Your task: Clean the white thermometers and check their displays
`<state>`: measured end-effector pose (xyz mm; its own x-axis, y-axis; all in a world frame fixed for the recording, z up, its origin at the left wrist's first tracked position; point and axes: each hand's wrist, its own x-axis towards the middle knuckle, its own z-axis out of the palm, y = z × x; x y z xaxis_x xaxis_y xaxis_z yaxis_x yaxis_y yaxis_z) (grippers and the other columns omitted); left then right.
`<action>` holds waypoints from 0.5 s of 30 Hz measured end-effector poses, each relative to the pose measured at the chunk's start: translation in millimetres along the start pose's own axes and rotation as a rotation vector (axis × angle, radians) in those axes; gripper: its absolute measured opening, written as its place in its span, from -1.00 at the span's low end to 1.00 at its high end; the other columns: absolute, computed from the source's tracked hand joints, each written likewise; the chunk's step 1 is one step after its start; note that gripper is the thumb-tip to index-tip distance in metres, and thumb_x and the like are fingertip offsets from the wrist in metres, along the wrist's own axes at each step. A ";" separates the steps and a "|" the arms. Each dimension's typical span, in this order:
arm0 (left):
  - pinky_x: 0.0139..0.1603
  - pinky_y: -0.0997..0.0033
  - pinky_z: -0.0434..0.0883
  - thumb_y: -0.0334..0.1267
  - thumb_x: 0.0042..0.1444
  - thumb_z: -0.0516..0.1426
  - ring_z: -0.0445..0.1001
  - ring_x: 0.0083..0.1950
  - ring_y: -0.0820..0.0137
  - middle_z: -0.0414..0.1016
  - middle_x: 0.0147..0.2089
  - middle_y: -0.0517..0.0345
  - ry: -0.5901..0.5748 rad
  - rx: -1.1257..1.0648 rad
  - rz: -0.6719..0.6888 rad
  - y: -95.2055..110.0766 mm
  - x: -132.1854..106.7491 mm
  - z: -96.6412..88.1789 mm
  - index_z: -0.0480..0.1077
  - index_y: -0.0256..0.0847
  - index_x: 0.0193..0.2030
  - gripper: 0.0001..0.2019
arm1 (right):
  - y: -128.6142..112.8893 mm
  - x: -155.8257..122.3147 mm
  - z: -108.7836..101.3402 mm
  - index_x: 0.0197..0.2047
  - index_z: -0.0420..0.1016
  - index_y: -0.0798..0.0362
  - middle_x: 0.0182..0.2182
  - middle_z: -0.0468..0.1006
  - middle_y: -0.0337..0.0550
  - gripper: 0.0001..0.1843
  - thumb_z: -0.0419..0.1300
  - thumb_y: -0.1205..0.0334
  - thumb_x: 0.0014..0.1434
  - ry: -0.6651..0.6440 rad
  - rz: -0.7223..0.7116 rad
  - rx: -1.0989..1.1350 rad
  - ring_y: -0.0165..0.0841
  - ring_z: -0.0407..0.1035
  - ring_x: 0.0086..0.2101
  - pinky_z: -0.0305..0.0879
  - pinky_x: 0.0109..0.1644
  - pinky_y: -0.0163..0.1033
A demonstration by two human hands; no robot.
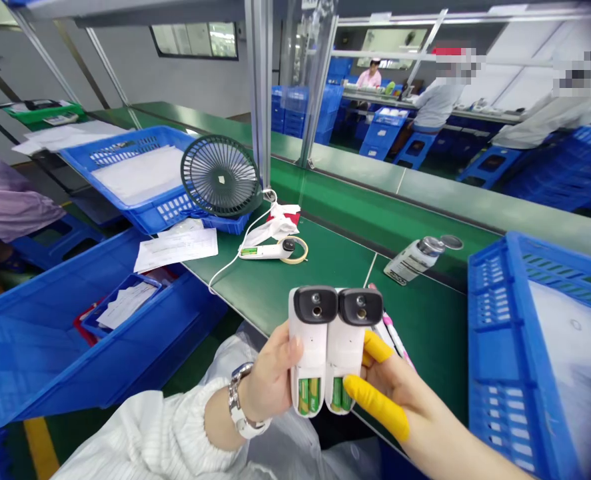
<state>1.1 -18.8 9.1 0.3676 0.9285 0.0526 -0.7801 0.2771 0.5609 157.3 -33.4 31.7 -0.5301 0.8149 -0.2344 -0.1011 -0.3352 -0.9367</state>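
Observation:
Two white handheld devices with black sensor heads stand side by side in front of me, their open battery bays showing green cells. My left hand (270,377) grips the left device (311,347). Gripping the right device (348,347) is my right hand (395,387), which wears yellow finger cots and also holds a pink-and-white pen (394,337) behind it. A third white device (268,251) lies on the green table (295,280) beside a ring of tape (298,250).
A small black fan (220,175) stands by a blue crate (140,177) of white sheets. A bottle (415,259) lies on the table. Another blue crate (515,360) sits at my right, a blue bin (75,333) with papers at my left. Other people work at benches behind.

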 end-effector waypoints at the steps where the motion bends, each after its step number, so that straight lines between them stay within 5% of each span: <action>1: -0.09 0.07 0.42 -0.05 -0.01 0.19 0.54 -0.19 0.11 0.57 -0.21 -0.06 -0.003 0.012 0.005 -0.3 -0.1 -0.9 0.47 -0.24 -0.13 -0.64 | 1.0 -0.6 0.1 0.22 0.08 -0.18 0.13 0.29 -0.06 -0.46 0.13 0.16 0.20 -0.007 -0.005 -0.005 -0.20 0.20 0.13 0.22 0.15 -0.05; 9: -0.05 0.04 0.40 -0.09 0.01 0.18 0.52 -0.10 0.07 0.57 -0.17 -0.07 -0.068 -0.018 0.019 -2.8 -0.4 -6.2 0.46 -0.21 -0.10 -0.66 | 0.8 -0.2 0.5 0.21 0.08 -0.20 0.16 0.24 -0.09 -0.52 0.08 0.16 0.24 -0.028 -0.006 -0.020 -0.25 0.17 0.14 0.16 0.18 -0.08; 15: -0.13 0.20 0.45 -0.16 0.11 0.13 0.54 -0.15 0.17 0.56 -0.16 -0.03 -0.037 -0.013 0.052 -3.1 0.9 -7.8 0.44 -0.21 -0.08 -0.73 | -2.2 3.3 1.3 0.20 0.11 -0.17 0.19 0.20 -0.09 -0.53 0.08 0.17 0.24 -0.001 -0.024 -0.019 -0.25 0.17 0.14 0.17 0.18 -0.10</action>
<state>-0.2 -16.9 1.0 0.3447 0.9320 0.1121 -0.8053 0.2322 0.5455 154.6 -30.5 33.4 -0.5283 0.8223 -0.2113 -0.0984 -0.3065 -0.9468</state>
